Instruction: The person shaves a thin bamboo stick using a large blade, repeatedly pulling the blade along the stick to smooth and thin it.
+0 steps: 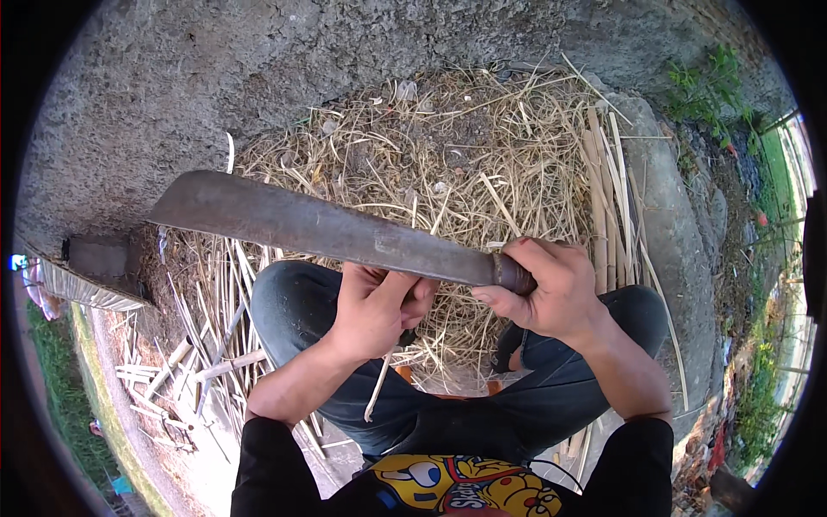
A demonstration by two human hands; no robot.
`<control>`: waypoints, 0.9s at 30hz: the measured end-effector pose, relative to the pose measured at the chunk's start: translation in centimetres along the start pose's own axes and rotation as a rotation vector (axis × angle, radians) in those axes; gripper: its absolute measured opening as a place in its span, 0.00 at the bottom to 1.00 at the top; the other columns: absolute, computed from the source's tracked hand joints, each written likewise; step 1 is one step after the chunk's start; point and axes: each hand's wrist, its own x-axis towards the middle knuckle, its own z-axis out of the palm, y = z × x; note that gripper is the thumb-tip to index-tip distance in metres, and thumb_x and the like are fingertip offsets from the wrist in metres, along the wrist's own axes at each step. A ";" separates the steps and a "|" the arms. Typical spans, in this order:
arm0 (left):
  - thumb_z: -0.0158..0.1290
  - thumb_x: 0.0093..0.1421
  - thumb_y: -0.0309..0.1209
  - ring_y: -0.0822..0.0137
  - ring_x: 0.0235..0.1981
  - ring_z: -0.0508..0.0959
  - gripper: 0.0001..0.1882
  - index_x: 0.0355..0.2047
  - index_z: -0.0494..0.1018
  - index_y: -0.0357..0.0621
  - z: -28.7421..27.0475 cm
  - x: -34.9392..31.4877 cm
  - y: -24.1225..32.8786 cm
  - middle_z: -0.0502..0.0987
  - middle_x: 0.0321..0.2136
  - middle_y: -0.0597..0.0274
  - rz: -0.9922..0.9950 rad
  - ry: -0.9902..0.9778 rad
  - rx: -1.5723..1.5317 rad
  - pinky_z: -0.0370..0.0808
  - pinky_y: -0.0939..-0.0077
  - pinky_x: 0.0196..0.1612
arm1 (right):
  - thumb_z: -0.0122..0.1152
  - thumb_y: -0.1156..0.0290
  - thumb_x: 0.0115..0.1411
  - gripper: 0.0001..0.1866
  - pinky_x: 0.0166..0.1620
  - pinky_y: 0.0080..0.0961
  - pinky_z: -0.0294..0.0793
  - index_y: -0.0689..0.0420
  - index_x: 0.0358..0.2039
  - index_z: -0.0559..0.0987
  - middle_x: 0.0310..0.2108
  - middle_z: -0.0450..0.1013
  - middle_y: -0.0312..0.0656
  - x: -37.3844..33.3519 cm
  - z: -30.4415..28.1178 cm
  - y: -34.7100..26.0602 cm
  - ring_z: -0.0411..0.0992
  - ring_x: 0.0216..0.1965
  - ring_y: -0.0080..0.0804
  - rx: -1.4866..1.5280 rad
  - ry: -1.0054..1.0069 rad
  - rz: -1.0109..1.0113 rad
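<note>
My right hand (556, 289) is closed round the dark handle (514, 274) of a machete. Its long, worn grey blade (319, 226) reaches to the left across my lap, with the broad, blunt end at the far left. My left hand (375, 308) is closed just under the blade's near edge, its fingers at or close to the metal. A thin pale bamboo strip (377, 389) comes out below this hand and hangs between my knees. The strip's upper part is hidden by the hand and blade.
Shavings (370, 168) cover the ground ahead, up to a rough grey wall (258, 69). Split bamboo slats (599, 198) lie at the right beside a concrete slab (663, 215). Cut bamboo pieces (177, 366) are strewn at the left. My bent knees (293, 306) flank the work.
</note>
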 end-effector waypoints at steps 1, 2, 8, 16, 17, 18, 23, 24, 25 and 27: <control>0.46 0.75 0.31 0.82 0.15 0.59 0.11 0.44 0.74 0.38 0.2 0.0 0.0 0.67 0.21 0.69 -0.047 0.039 0.005 0.53 0.84 0.16 | 0.72 0.41 0.56 0.28 0.17 0.29 0.70 0.56 0.28 0.78 0.15 0.70 0.37 -0.2 0.3 0.0 0.72 0.13 0.33 -0.031 -0.019 0.013; 0.46 0.75 0.31 0.82 0.15 0.59 0.11 0.44 0.74 0.38 0.1 0.1 -0.1 0.67 0.21 0.69 -0.055 0.034 0.010 0.53 0.84 0.16 | 0.71 0.40 0.55 0.28 0.17 0.29 0.70 0.55 0.27 0.78 0.14 0.70 0.36 -0.3 0.3 -0.1 0.73 0.13 0.33 -0.062 -0.038 0.027; 0.44 0.76 0.32 0.81 0.14 0.57 0.13 0.42 0.73 0.35 -0.1 0.2 -0.1 0.62 0.18 0.71 -0.183 -0.093 -0.005 0.51 0.83 0.16 | 0.69 0.39 0.57 0.29 0.19 0.32 0.69 0.55 0.27 0.76 0.15 0.69 0.39 0.0 -0.9 2.4 0.72 0.14 0.36 -0.197 0.012 0.079; 0.37 0.79 0.36 0.81 0.13 0.54 0.16 0.46 0.71 0.38 -0.5 -0.3 0.7 0.55 0.18 0.74 -0.136 -0.297 -0.065 0.49 0.83 0.16 | 0.64 0.45 0.65 0.29 0.20 0.29 0.62 0.61 0.24 0.74 0.13 0.64 0.38 -0.3 -4.1 5.6 0.67 0.14 0.30 0.057 0.209 0.580; 0.37 0.79 0.36 0.81 0.13 0.54 0.16 0.46 0.71 0.38 -0.7 -0.2 0.7 0.55 0.18 0.74 -0.130 -0.283 -0.070 0.49 0.83 0.16 | 0.65 0.46 0.65 0.28 0.21 0.28 0.62 0.61 0.25 0.75 0.13 0.63 0.38 -0.9 -3.4 4.4 0.68 0.15 0.28 0.224 0.197 0.611; 0.37 0.79 0.36 0.81 0.13 0.54 0.16 0.46 0.71 0.39 -0.6 -0.1 0.7 0.55 0.18 0.74 -0.122 -0.275 -0.105 0.49 0.82 0.16 | 0.65 0.46 0.65 0.28 0.21 0.28 0.62 0.61 0.25 0.75 0.13 0.63 0.38 -0.9 -3.2 3.3 0.68 0.15 0.28 0.231 0.184 0.605; 0.38 0.79 0.35 0.79 0.13 0.55 0.14 0.45 0.70 0.38 -0.8 -0.1 0.6 0.55 0.17 0.74 -0.070 -0.306 -0.094 0.50 0.81 0.16 | 0.73 0.43 0.56 0.28 0.20 0.29 0.68 0.60 0.30 0.79 0.15 0.67 0.38 -0.3 -1.3 0.7 0.70 0.14 0.33 0.107 -0.004 0.075; 0.39 0.78 0.36 0.79 0.13 0.56 0.14 0.45 0.70 0.39 -0.7 -0.3 0.5 0.55 0.17 0.74 -0.092 -0.277 -0.064 0.50 0.80 0.16 | 0.73 0.41 0.54 0.29 0.19 0.30 0.69 0.58 0.29 0.78 0.15 0.69 0.38 -0.6 -1.0 0.8 0.72 0.14 0.36 0.046 -0.056 0.053; 0.39 0.78 0.36 0.79 0.13 0.56 0.14 0.45 0.70 0.39 -0.7 -0.3 0.3 0.55 0.17 0.74 -0.091 -0.276 -0.061 0.50 0.80 0.16 | 0.73 0.41 0.54 0.29 0.19 0.30 0.69 0.58 0.29 0.78 0.15 0.69 0.38 -0.7 -0.7 0.7 0.72 0.14 0.36 0.048 -0.053 0.052; 0.40 0.78 0.37 0.79 0.13 0.56 0.14 0.45 0.69 0.40 -0.9 -0.3 -0.2 0.55 0.16 0.74 -0.161 -0.141 -0.053 0.50 0.80 0.16 | 0.73 0.40 0.54 0.29 0.18 0.30 0.69 0.57 0.29 0.78 0.15 0.69 0.37 -0.8 -0.2 0.4 0.72 0.14 0.35 0.037 -0.099 0.057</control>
